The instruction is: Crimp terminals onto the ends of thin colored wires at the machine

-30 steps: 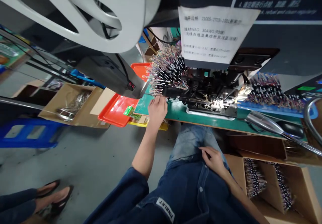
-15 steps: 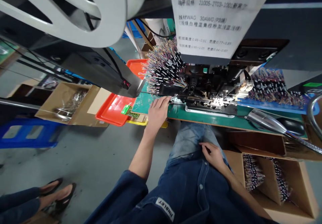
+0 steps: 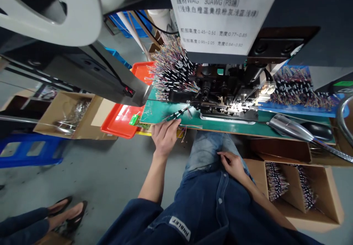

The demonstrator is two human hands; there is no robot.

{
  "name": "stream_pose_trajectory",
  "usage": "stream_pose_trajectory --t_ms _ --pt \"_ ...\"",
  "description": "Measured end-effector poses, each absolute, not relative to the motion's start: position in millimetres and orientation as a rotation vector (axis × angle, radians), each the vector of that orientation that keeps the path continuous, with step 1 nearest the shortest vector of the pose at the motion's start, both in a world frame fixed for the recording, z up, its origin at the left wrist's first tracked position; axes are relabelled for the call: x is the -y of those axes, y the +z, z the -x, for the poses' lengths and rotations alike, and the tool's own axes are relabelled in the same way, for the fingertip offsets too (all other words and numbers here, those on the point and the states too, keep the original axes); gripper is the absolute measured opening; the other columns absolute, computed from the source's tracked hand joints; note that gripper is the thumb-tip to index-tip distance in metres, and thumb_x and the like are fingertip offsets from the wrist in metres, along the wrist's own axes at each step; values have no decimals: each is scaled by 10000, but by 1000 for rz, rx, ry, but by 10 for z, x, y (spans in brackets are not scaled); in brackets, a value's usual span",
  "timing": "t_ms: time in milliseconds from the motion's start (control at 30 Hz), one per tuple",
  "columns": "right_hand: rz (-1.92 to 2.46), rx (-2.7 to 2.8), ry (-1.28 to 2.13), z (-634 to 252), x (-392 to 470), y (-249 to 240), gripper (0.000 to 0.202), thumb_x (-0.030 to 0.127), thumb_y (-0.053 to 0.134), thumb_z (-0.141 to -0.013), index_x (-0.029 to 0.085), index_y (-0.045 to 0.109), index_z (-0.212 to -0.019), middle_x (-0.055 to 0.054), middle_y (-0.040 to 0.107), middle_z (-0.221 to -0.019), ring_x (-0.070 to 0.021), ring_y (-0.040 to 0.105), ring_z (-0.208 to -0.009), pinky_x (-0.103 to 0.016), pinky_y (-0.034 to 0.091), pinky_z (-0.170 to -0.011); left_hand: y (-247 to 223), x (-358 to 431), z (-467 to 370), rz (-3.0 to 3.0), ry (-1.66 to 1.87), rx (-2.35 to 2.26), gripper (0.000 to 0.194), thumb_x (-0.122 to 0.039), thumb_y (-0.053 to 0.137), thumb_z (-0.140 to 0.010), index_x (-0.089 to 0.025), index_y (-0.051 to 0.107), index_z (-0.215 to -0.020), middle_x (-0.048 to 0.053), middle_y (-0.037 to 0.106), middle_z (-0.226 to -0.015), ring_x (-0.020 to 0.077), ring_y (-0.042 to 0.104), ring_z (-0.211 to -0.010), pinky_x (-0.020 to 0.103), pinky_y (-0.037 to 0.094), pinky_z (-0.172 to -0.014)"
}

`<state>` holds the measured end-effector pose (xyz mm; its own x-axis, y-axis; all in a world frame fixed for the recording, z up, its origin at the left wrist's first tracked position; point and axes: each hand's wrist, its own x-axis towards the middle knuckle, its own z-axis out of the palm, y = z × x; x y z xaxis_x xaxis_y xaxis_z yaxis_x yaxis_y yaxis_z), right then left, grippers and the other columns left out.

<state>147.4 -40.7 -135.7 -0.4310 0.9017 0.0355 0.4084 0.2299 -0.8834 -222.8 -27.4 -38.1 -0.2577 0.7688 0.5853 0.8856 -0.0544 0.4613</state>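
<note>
My left hand [image 3: 166, 136] is closed at the front edge of the green work board [image 3: 223, 126]. Thin coloured wires [image 3: 191, 127] stick out of its right side, so it grips a wire bundle, mostly hidden by the fingers. Just above the fingers, another black-sleeved wire bundle [image 3: 179, 112] lies on the board. On the jeans-clad thigh rests my right hand [image 3: 231, 165], fingers loosely apart and holding nothing. In front stands a crimping machine [image 3: 220, 98] with a lit working point [image 3: 239, 109].
A big pile of wire bundles [image 3: 172, 68] sits behind the board, more in a blue tray [image 3: 300, 109] at right. Red trays [image 3: 118, 122] lie left. A metal lamp neck [image 3: 292, 127] crosses the right side. A cardboard box [image 3: 322, 215] stands below; another person's feet [image 3: 74, 212] show.
My left hand has drawn back from the machine's left side toward the board's front edge, and wires now show from it. My right hand stays on the thigh. The view has shifted slightly.
</note>
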Motion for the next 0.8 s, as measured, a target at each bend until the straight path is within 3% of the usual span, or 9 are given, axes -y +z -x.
stream_pose_trajectory --t_ms 100,167,300,400,500,633,700,800 --pt "1184 1926 1180 -1441 396 -1236 327 387 612 -1137 291 923 -1100 -76 902 -947 -285 864 -796 -406 702 -767 -275 446 1827 1845 -1590 2119 187 -421 816 -1096 -296 929 -1178 124 919 -1097 313 820 -1023 517 597 -1050" --pt "1154 1893 1225 -1386 384 -1065 337 430 616 -1166 281 918 -1178 -65 861 -899 -248 806 -744 -371 656 -727 -211 542 1474 1851 -2035 2342 245 -420 856 -1078 -265 905 -1261 113 913 -1103 275 840 -1001 442 641 -985" --pt "924 1673 1469 -1197 336 -585 401 585 704 -1156 255 866 -1314 -79 852 -1061 -248 795 -932 -369 633 -849 -160 617 876 1745 -2858 2654 378 -496 962 -983 -210 898 -1222 98 900 -1049 220 835 -898 334 660 -867" --pt "939 1469 1626 -1071 316 -290 398 629 811 -1098 232 847 -1080 -43 826 -978 -223 750 -894 -353 602 -866 -138 587 676 1627 -2949 2711 358 -463 1012 -934 -201 901 -1153 99 899 -1101 193 802 -866 307 651 -820" --pt "982 1318 1768 -1049 335 -154 466 617 804 -1112 217 786 -874 -24 781 -846 -197 697 -814 -334 569 -822 -122 539 670 1719 -2890 2690 322 -422 981 -972 -213 897 -1202 96 890 -1092 212 808 -887 313 651 -783" --pt "902 1206 1911 -1148 366 -135 446 624 794 -1122 210 847 -965 -17 749 -802 -161 640 -724 -297 521 -731 -153 438 784 2139 -3063 2308 495 -502 944 -990 -217 872 -1388 143 895 -1139 277 849 -1003 406 679 -943" --pt "852 1196 1983 -1205 363 -138 455 630 790 -1126 203 853 -982 -12 730 -776 -149 618 -693 -290 507 -715 -151 357 820 2159 -3208 2240 524 -546 892 -1026 -208 861 -1427 145 889 -1102 273 841 -968 406 674 -926" --pt "817 1226 2028 -1272 345 -129 482 639 782 -1130 195 833 -950 -10 715 -763 -148 613 -689 -292 504 -717 -69 213 816 1963 -3298 2326 408 -549 848 -1071 -195 902 -1265 113 861 -1005 215 794 -870 333 640 -828"
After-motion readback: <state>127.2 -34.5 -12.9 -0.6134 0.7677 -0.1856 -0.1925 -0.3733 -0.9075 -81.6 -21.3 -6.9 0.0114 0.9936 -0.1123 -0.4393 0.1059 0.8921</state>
